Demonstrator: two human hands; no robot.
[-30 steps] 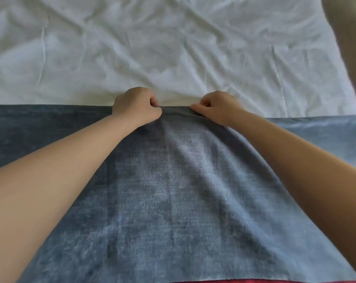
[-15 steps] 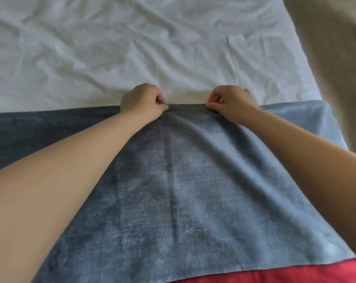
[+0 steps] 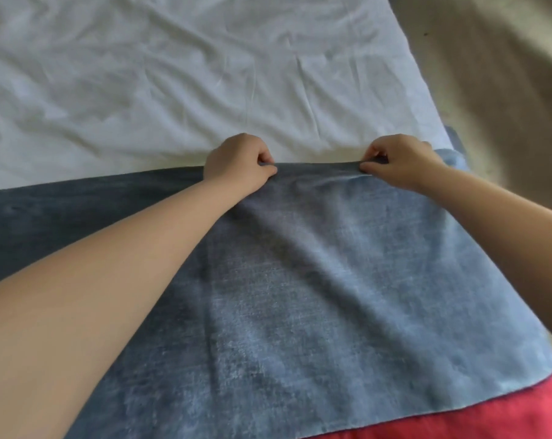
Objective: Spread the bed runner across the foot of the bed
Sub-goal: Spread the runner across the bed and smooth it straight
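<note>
Left hand (image 3: 238, 164) and right hand (image 3: 401, 160) each pinch the far edge of the blue bed runner (image 3: 300, 280), which lies over the white sheet (image 3: 173, 74). Runner's long axis runs hand to hand; right hand sits nearer its end at the bed's side, so the coming pull likely goes that way.

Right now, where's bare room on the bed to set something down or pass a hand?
Free: the white sheet beyond the far edge of the bed runner; the runner's dark stretch left of the left hand. Crowded: that far edge, where both it and the right hand pinch.
</note>
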